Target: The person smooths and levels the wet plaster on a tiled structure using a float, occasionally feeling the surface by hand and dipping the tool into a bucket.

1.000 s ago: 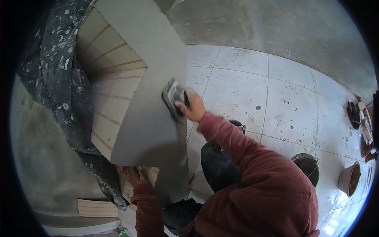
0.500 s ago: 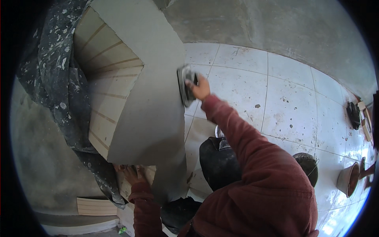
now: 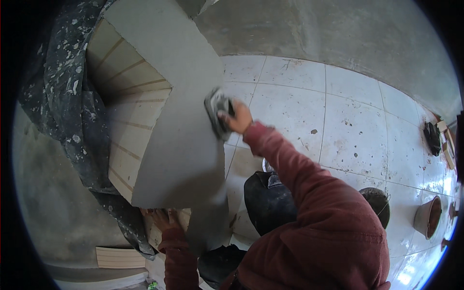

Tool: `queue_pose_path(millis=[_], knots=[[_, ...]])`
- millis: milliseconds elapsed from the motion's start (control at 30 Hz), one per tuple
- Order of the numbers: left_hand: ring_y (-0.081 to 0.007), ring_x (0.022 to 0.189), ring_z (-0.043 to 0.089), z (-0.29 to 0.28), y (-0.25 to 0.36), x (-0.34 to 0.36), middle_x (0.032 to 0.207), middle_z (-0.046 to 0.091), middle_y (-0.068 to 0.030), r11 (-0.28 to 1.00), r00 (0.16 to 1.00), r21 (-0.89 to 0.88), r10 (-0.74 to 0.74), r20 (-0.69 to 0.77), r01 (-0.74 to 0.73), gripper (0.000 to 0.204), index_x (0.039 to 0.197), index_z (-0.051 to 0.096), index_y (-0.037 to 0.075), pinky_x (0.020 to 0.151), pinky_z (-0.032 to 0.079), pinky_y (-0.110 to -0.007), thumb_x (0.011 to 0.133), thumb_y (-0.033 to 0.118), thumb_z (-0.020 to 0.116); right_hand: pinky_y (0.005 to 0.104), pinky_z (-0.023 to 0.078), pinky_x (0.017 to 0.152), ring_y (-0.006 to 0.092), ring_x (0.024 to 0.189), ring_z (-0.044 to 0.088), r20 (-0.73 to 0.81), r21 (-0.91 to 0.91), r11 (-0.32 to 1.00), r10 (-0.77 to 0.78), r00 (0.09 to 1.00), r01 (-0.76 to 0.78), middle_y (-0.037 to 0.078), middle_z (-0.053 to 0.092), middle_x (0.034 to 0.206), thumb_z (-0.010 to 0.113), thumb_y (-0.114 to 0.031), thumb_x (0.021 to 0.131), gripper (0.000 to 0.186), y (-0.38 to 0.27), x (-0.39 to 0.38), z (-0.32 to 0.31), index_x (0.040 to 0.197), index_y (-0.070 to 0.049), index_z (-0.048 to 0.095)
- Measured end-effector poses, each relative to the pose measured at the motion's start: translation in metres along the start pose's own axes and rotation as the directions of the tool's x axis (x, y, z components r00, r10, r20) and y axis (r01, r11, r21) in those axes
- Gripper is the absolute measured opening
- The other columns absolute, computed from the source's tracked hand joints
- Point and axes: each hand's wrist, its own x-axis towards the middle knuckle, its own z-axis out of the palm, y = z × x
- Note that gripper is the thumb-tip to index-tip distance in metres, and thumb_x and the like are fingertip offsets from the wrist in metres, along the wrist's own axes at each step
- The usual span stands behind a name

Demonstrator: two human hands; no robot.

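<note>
A hand float [image 3: 215, 110], greyish and blurred by motion, is gripped in my right hand [image 3: 239, 117]. Its face meets the grey plastered side [image 3: 174, 150] of a staircase, close to the edge beside the white floor. My right arm stretches forward in a dark red sleeve. Lower down, my left hand [image 3: 165, 220] lies on a pale stair tread with its fingers extended; the plastered corner partly covers the fingertips. Above it, cream steps [image 3: 133, 116] with brown stripes climb along the plastered face.
A paint-spattered black sheet [image 3: 77, 111] drapes down the left of the steps. White floor tiles [image 3: 357, 125] with dried specks spread to the right. A dark bucket [image 3: 378, 203] stands behind my arm, another bucket [image 3: 426, 217] farther right. A striped tile piece [image 3: 121, 257] lies lower left.
My right hand has carried the float a little left and downward across the plaster. My left hand stays on the tread. The whole view has shifted slightly.
</note>
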Motion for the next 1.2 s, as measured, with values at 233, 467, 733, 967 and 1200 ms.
queue_pose_path(millis=[233, 467, 733, 967, 1200], knots=[[-0.0390, 0.119, 0.031, -0.006, 0.018, 0.001, 0.125, 0.037, -0.0238, 1.000, 1.000, -0.004, 0.026, 0.015, -0.026, 0.061, 0.118, 0.040, -0.004, 0.093, 0.025, -0.053, 0.083, 0.045, 0.041, 0.0344, 0.046, 0.069, 0.0268, 0.074, 0.060, -0.081, 0.192, 0.968, 0.177, 0.981, -0.159, 0.017, 0.061, 0.082, 0.064, -0.026, 0.072, 0.034, 0.019, 0.072, -0.030, 0.094, -0.001, 0.057], [-0.0414, 0.117, 0.032, 0.019, -0.030, 0.000, 0.124, 0.037, -0.0252, 0.997, 0.989, 0.015, 0.080, -0.124, -0.079, 0.060, 0.117, 0.040, -0.005, 0.093, 0.027, -0.051, 0.082, 0.043, 0.043, 0.0438, 0.041, 0.079, 0.0395, 0.091, 0.051, 0.009, 0.048, 0.999, -0.011, 1.000, 0.010, 0.023, 0.055, 0.096, 0.064, -0.035, 0.070, 0.049, 0.009, 0.019, -0.008, 0.104, -0.002, 0.052], [-0.0416, 0.114, 0.035, 0.008, -0.009, 0.003, 0.121, 0.040, -0.0245, 0.998, 0.995, -0.027, 0.048, -0.088, -0.050, 0.053, 0.112, 0.044, -0.004, 0.091, 0.029, -0.051, 0.081, 0.040, 0.045, 0.0422, 0.041, 0.081, 0.0382, 0.092, 0.052, 0.027, 0.125, 0.992, 0.005, 1.000, -0.008, 0.023, 0.057, 0.095, 0.065, -0.032, 0.071, 0.044, -0.013, 0.051, -0.020, 0.102, -0.003, 0.054], [-0.0407, 0.112, 0.037, -0.001, 0.014, 0.004, 0.122, 0.041, -0.0227, 0.998, 1.000, -0.058, 0.005, 0.011, -0.004, 0.051, 0.112, 0.046, 0.000, 0.089, 0.030, -0.050, 0.081, 0.040, 0.044, 0.0377, 0.044, 0.072, 0.0345, 0.083, 0.057, 0.019, 0.231, 0.943, 0.240, 0.971, -0.238, 0.022, 0.060, 0.087, 0.067, -0.029, 0.068, 0.038, 0.007, 0.097, -0.044, 0.091, 0.000, 0.056], [-0.0389, 0.114, 0.037, 0.025, -0.024, 0.002, 0.124, 0.040, -0.0194, 0.997, 0.986, 0.056, 0.061, -0.158, -0.053, 0.055, 0.112, 0.047, 0.001, 0.089, 0.030, -0.051, 0.081, 0.046, 0.041, 0.0378, 0.045, 0.072, 0.0336, 0.080, 0.058, -0.018, 0.144, 0.979, 0.147, 0.989, -0.143, 0.020, 0.061, 0.084, 0.066, -0.029, 0.069, 0.038, 0.002, 0.071, -0.034, 0.094, -0.002, 0.057]])
